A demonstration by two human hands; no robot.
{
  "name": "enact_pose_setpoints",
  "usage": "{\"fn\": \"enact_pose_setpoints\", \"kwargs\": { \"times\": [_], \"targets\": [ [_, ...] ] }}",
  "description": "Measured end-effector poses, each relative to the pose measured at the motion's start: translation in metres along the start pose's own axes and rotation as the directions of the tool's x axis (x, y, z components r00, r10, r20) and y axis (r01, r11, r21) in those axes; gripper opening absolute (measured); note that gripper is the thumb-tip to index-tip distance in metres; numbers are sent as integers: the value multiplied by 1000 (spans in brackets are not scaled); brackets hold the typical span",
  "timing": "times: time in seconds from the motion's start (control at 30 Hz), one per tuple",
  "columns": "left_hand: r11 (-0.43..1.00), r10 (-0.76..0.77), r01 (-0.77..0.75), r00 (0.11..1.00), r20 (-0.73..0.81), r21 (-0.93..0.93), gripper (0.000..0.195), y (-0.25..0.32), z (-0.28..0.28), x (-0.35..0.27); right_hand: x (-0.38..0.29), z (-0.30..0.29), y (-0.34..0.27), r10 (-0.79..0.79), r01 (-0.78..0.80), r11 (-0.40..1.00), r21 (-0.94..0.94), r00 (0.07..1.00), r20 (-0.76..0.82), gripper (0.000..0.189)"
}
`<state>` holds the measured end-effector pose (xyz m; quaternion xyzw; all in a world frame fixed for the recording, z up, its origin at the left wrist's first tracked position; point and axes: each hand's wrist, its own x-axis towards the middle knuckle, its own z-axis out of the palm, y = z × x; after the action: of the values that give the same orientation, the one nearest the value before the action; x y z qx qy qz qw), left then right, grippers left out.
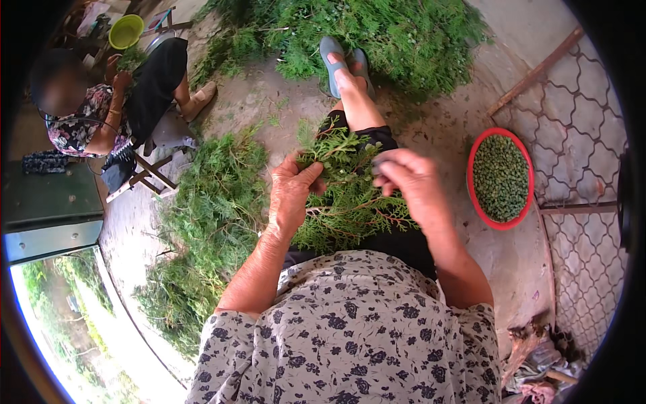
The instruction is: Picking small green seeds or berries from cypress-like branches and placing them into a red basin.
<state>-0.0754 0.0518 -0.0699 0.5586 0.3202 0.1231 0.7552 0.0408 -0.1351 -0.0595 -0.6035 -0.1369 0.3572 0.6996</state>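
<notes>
My left hand (pixel 295 184) grips a green conifer sprig (pixel 338 146), with the thumb on top of the stem. Just right of the sprig's foliage is my right hand (pixel 411 174), its fingers bent towards the thumb. Blur hides whether anything lies between those fingertips; a dark patch shows near them. More cut conifer branches (pixel 348 219) with reddish stems lie across my lap, below both hands. To my right stands a red-rimmed basin (pixel 504 225), filled with small green cones or berries (pixel 499 177).
Leafy branches are heaped beyond my feet (pixel 378 40) and along my left side (pixel 212 212). A seated person (pixel 91 111) at the upper left handles greenery near a yellow-green basin (pixel 126 31). A metal lattice gate (pixel 575 151) stands at right, above bundled cloth (pixel 542 366).
</notes>
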Motion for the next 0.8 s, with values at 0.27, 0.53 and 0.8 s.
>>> {"fn": "enact_pose_setpoints", "kwargs": {
  "times": [0.27, 0.53, 0.8],
  "targets": [
    [997, 71, -71, 997, -16, 13, 33, 3, 8, -5, 22, 63, 22, -125, 121, 981, -148, 992, -13, 17],
    [984, 89, -95, 995, 48, 149, 39, 7, 11, -10, 24, 53, 16, 129, -123, 983, -134, 991, 41, 16],
    [972, 115, -132, 989, 96, 192, 41, -1, 27, -11, 5, 41, 10, -307, 266, 773, -575, 951, 28, 14]
  ]
}}
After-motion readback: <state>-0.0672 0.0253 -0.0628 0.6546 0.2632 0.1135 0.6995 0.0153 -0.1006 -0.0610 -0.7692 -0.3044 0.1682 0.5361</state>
